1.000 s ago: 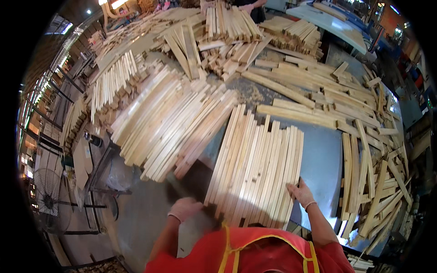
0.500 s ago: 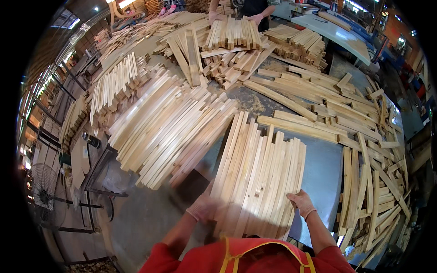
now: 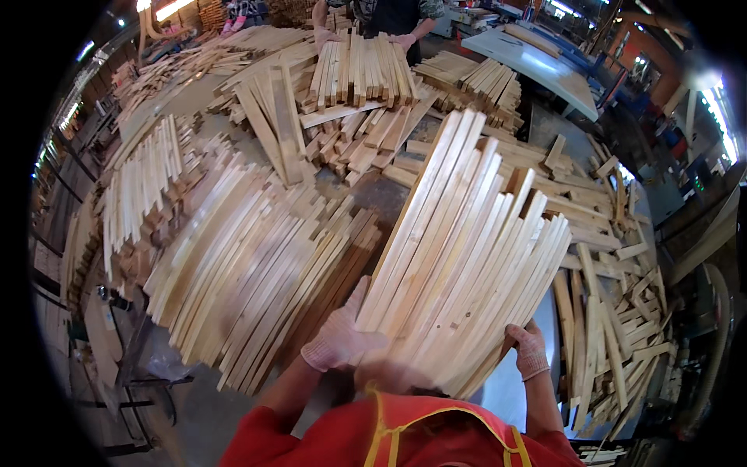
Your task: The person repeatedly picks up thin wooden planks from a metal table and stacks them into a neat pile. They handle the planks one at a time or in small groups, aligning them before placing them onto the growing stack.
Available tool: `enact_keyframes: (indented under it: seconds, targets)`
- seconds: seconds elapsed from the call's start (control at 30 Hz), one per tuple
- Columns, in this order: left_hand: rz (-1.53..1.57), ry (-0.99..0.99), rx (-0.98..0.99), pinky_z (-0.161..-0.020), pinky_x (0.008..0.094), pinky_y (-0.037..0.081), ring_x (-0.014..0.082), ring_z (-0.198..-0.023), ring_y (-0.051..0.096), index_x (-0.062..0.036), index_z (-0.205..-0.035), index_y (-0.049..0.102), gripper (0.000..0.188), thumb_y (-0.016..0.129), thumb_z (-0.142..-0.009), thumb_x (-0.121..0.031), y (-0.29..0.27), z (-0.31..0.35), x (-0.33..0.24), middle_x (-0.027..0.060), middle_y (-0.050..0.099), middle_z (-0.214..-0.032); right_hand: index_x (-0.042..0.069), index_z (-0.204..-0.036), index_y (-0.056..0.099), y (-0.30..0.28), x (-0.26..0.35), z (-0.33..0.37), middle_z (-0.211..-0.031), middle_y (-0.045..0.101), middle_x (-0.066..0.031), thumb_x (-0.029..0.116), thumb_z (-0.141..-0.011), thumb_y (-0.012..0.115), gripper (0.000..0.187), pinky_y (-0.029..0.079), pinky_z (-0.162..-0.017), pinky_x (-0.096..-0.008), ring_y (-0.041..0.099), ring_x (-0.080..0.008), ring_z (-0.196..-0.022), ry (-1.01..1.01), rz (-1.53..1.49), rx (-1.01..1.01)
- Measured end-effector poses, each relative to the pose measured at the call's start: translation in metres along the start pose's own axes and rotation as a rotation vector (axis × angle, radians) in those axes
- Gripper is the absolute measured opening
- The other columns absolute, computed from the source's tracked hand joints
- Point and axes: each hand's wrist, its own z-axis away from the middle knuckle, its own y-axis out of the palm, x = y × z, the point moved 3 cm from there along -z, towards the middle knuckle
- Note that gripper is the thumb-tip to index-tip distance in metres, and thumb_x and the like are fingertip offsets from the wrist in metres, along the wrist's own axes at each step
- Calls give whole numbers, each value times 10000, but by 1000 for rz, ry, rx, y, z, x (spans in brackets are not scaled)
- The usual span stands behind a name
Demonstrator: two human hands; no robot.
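Between my two hands a wide row of pale wooden strips (image 3: 459,265) is squeezed side by side, raised and tilted with its far ends high. My left hand (image 3: 342,331), in a light pinkish work glove, presses against the row's left edge. On the opposite edge my gloved right hand (image 3: 531,349) grips the outermost strip. The far ends of the strips are uneven. Just left of my left hand lies a broad layered stack of similar strips (image 3: 249,265). The undersides of the held strips are hidden.
Loose wooden pieces (image 3: 615,335) lie jumbled along the right side of the table. Across the table a co-worker's gloved hands hold another row of strips (image 3: 362,70). Another stack (image 3: 144,187) stands at far left, and a pale machine table (image 3: 537,66) at the back right.
Both hands have lifted the row of strips off the table, its far ends rising and swinging right. The view has shifted, so the stacks appear lower and further left.
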Motion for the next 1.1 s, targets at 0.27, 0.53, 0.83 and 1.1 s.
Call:
enact_keyframes:
  seconds: [0.27,0.53,0.83,1.1]
  targets:
    - [-295,278,106,-1112,425,493,415,-1342,631,-28,-1720,110,1356,947,-751,-474,-83,-90,-59,294,598,-1482,8,-1482,527,65,58,-41,-1293,683,-81,296,-752,905,871,542,-980,-412,671,-242,-1112,-232,-162,-74]
    - [-508,440,110,-1075,475,512,468,-1260,658,-14,-1712,118,1355,937,-753,-511,-124,-134,-67,314,639,-1397,33,-1479,534,88,66,-72,-1236,694,-67,346,-731,944,908,548,-909,-413,671,-241,-1080,-277,-160,-137]
    - [134,212,-29,-1187,436,430,335,-1454,517,38,-1694,131,1284,918,-773,-386,-162,-191,-51,230,486,-1601,-61,-1532,497,179,191,-166,-1410,641,-136,251,-761,856,906,414,-1177,-386,564,-282,-1351,-372,170,39]
    - [624,332,-166,-1120,425,531,285,-1358,617,-17,-1712,110,1085,827,-919,-204,-301,-379,-81,200,558,-1540,27,-1104,718,363,348,-385,-1047,724,-29,277,-942,704,298,526,-918,-288,667,-130,-981,-496,363,259]
